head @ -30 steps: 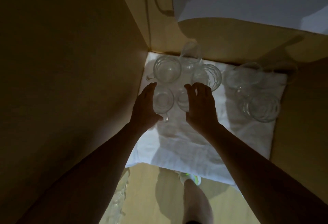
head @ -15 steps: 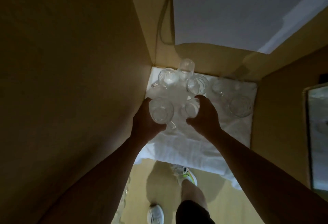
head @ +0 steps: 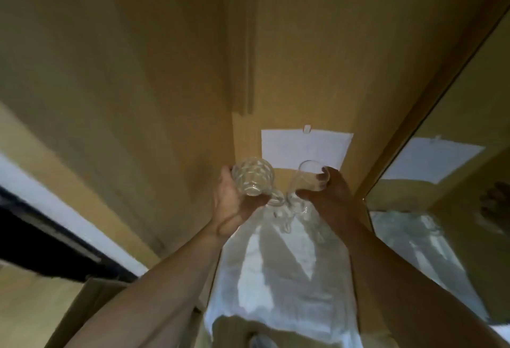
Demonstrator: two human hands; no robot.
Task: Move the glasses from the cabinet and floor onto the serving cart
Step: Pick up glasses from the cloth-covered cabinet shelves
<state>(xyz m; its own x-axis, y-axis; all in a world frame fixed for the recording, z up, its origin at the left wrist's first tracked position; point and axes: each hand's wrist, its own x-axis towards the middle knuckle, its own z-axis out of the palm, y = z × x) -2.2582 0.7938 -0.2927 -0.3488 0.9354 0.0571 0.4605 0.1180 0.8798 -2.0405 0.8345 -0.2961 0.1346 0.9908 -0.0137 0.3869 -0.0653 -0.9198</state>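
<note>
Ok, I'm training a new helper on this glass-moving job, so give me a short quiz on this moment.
1. True or false: both hands hold a glass.
2. Which hand holds the patterned glass? A) left B) right C) neither
3. Fill in: the other glasses stand on a white ____.

Key:
1. True. The left hand grips the patterned glass, the right hand grips a plain glass.
2. A.
3. Cloth.
</note>
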